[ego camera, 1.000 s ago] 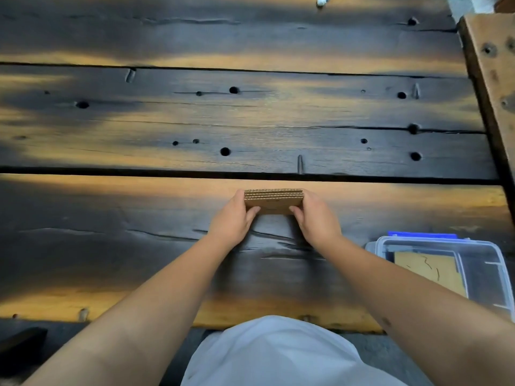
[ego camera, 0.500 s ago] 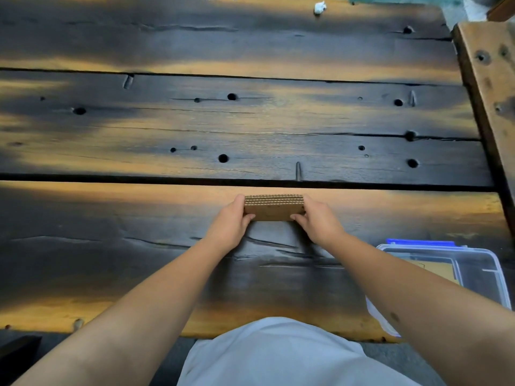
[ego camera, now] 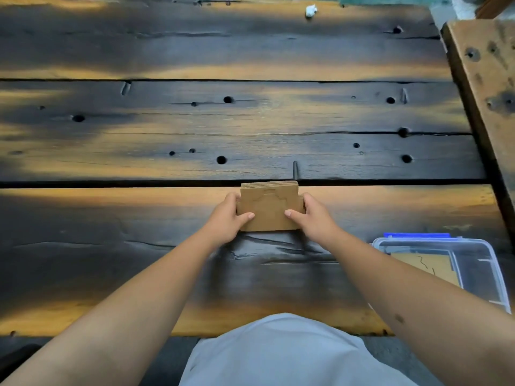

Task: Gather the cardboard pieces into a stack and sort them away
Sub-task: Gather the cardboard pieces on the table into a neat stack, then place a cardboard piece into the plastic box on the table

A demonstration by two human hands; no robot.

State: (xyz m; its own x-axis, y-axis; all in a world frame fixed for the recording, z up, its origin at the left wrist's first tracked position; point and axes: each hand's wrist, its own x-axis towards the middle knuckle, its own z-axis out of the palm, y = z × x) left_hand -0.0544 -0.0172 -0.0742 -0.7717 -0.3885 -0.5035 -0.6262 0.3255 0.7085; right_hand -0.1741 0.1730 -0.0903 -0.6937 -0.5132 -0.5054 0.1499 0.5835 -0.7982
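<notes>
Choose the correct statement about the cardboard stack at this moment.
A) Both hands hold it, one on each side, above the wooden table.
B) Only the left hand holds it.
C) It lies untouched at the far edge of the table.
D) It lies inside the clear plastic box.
A: the left hand and the right hand grip the two sides of the cardboard stack over the wooden table, apart from the clear plastic box.

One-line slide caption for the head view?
Both hands grip a cardboard stack above the plank table; clear bin waits right.
</notes>
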